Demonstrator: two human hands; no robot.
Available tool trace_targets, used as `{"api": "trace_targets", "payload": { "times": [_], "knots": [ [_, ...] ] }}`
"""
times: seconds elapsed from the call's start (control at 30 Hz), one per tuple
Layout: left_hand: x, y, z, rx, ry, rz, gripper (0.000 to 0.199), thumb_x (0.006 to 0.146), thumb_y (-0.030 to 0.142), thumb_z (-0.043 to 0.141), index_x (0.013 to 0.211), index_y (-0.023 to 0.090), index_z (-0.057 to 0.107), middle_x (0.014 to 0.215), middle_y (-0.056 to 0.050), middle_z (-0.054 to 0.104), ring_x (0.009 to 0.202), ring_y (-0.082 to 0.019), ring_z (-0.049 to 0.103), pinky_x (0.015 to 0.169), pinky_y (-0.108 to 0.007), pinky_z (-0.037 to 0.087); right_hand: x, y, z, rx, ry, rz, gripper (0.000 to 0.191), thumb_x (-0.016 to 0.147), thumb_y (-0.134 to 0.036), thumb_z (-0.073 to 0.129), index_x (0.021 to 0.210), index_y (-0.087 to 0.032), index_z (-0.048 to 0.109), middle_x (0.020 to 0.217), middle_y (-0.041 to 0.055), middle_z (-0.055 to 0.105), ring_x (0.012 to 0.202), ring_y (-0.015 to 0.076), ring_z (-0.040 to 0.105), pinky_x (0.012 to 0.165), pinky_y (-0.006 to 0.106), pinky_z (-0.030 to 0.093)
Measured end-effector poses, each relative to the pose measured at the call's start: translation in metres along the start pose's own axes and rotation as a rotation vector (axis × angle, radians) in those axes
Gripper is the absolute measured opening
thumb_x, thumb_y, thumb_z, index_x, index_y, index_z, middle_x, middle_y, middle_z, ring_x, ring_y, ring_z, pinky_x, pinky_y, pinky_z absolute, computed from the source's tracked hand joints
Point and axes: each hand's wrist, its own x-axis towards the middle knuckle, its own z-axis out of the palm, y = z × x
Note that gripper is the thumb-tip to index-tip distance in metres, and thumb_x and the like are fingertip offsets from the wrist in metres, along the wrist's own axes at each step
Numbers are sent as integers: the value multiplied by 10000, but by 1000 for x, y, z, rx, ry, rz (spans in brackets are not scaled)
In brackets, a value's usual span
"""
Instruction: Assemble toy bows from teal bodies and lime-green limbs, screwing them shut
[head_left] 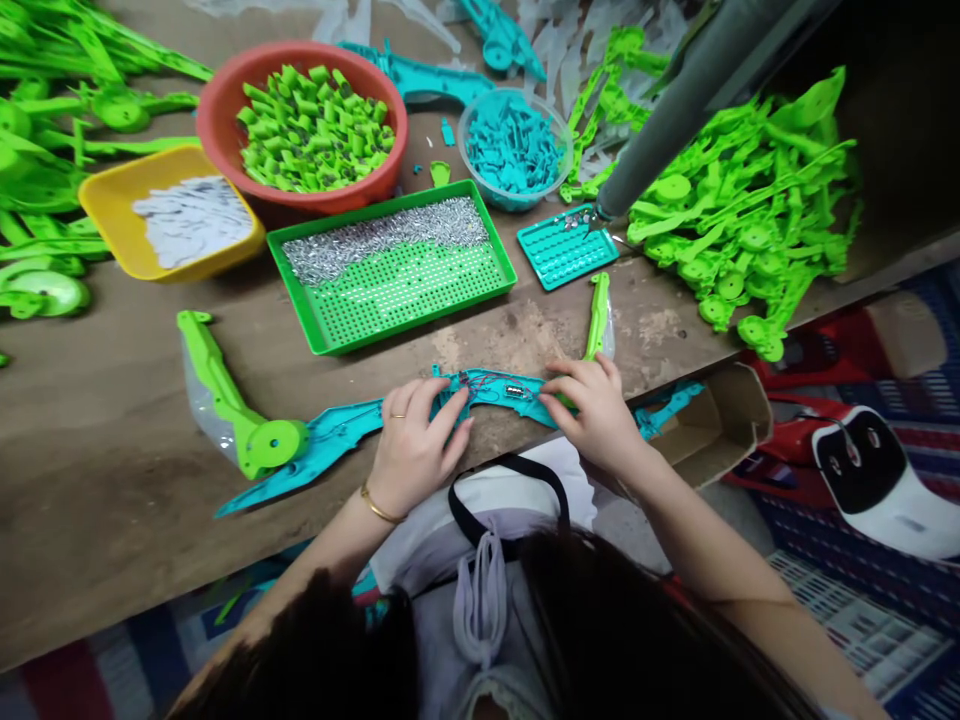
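Note:
A curved teal plastic shell [337,428] lies open along the table's front edge, with thin red and dark wires [491,380] and a small circuit board [514,392] inside. My left hand [420,435], with a ring and a bracelet, has its bent fingers on the shell's middle, by the wires. At the shell's right part, my right hand [592,405] grips with thumb and fingers close to the board; what lies right under the fingertips is hidden. A green arm with a round hub [277,445] is joined at the left end. Another green arm [598,315] rises beyond my right hand.
Behind the shell are a green tray of small metal screws [397,270], a teal tray [568,250], a red basin [217,130], a yellow bowl [112,220] and a clear bowl of teal pieces [514,145]. Green parts [742,220] are heaped right, below a grey pole [690,100].

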Motion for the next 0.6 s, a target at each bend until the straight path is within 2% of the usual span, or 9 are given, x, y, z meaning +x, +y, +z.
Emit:
{"api": "trace_targets", "payload": {
  "times": [0.13,0.2,0.4,0.6],
  "knots": [
    [1,4,3,55,-49,7,381,880,390,621,1212,209,659,1331,-195,551,1214,-362,459,990,-530,392,-3,-1,6,-100,-5,-60,145,914,-327,560,906,-232,669,1215,65,666,1168,250,558,1134,562,240],
    [0,4,4,45,-57,7,390,879,406,621,1222,222,649,1349,-184,549,1229,-356,461,1007,-531,387,-3,-1,10,-133,11,-77,146,920,-308,548,906,-226,667,1210,71,669,1168,250,553,1142,571,226],
    [-1,-2,7,-19,-12,-31,593,854,459,647,1339,140,526,1304,-207,578,1269,-344,483,1073,-526,368,-1,3,16,-126,46,-104,154,931,-266,520,857,-207,642,1145,66,697,1117,231,582,1137,546,266],
    [1,12,4,54,-92,11,466,864,464,632,1216,160,643,1331,-192,586,1249,-364,502,1075,-569,364,4,8,10,-155,49,-170,132,920,-229,522,841,-198,623,1127,77,706,1094,246,612,1103,573,341]
  ]
}}
